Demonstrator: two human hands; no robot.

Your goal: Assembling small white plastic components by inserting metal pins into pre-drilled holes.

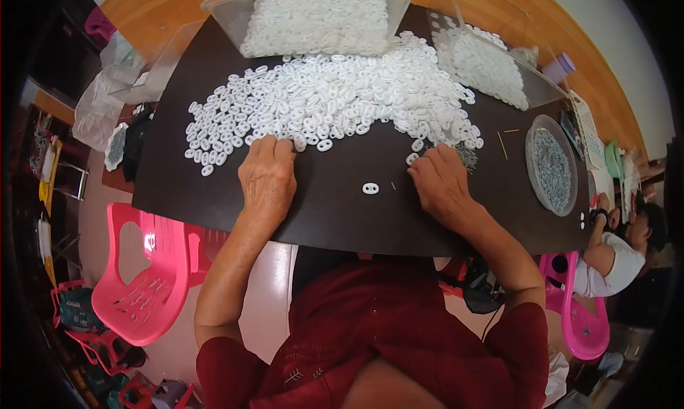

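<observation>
A broad heap of small white oval plastic pieces with two holes (306, 95) lies on the dark table. My left hand (267, 172) is at the heap's near edge, fingers curled down among the nearest pieces; its fingertips are hidden. My right hand (440, 181) is closed beside a small bunch of thin metal pins (467, 157), which it partly covers. What either hand holds does not show. Between the hands, apart from the heap, lies a single white oval piece (370, 188) with dark-looking holes, and a tiny metal pin (393, 186) rests to its right.
A clear bin of white pieces (313, 21) stands behind the heap, another (484, 60) at back right. Farther right are a round dish (531, 149) of metal pins and two brass-coloured sticks (501, 145). A pink chair (142, 288) is at left; another person (605, 263) sits at right.
</observation>
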